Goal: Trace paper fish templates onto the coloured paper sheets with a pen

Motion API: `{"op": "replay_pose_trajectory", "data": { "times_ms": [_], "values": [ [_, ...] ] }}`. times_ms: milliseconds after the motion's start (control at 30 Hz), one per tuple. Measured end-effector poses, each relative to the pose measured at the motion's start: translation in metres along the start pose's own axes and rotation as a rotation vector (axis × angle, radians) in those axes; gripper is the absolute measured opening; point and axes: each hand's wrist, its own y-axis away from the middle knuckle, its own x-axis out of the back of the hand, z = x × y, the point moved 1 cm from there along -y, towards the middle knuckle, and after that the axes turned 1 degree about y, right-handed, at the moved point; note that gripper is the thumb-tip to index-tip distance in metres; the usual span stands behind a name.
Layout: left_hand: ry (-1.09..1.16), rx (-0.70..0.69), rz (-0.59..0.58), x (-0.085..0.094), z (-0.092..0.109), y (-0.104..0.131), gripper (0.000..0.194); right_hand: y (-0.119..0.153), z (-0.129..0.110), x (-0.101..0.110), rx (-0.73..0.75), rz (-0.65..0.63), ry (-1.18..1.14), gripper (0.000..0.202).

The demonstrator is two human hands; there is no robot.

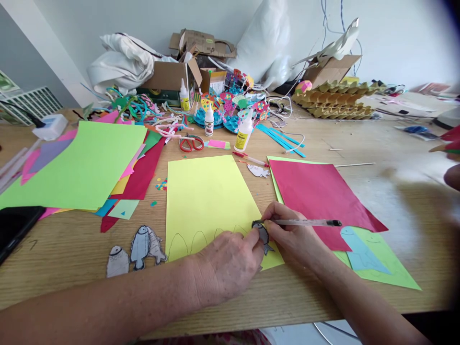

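Observation:
A yellow sheet (208, 196) lies in front of me, with a row of pencil-thin fish outlines along its lower part. My left hand (232, 261) presses a small grey paper fish (263, 235) onto the sheet's lower right. In my right hand (291, 235) is a pen (309, 222), its tip at the fish's head. Three more cut-out fish (140, 244) lie left of the sheet. A white cut-out fish (258, 170) rests beyond its right edge, near a red-capped pen (251, 159).
Coloured papers (82, 167) are piled at left beside a black phone (17, 230). Red paper (319, 191) covers green sheets at right. Glue bottles (244, 134), red scissors (191, 143), crafts and boxes stand behind. A person's hand (453, 176) shows at the right edge.

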Motion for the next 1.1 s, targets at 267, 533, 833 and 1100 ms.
{"op": "replay_pose_trajectory", "data": {
  "times_ms": [267, 533, 833, 1100],
  "values": [
    [-0.010, 0.005, -0.003, -0.0006, 0.0000, 0.0000, 0.023, 0.0010, -0.0002, -0.0007, 0.007, 0.023, 0.048, 0.006],
    [0.003, 0.013, -0.003, 0.0006, 0.0003, -0.0003, 0.024, -0.0001, -0.0012, -0.0006, 0.014, 0.045, 0.064, 0.006],
    [0.001, 0.020, -0.021, 0.0032, 0.0005, 0.0001, 0.024, 0.0004, -0.0045, -0.0001, 0.016, 0.052, 0.062, 0.006],
    [-0.012, 0.016, -0.028, 0.0035, 0.0009, -0.0009, 0.023, 0.0018, -0.0042, 0.0008, 0.019, 0.026, 0.036, 0.007]
  ]
}}
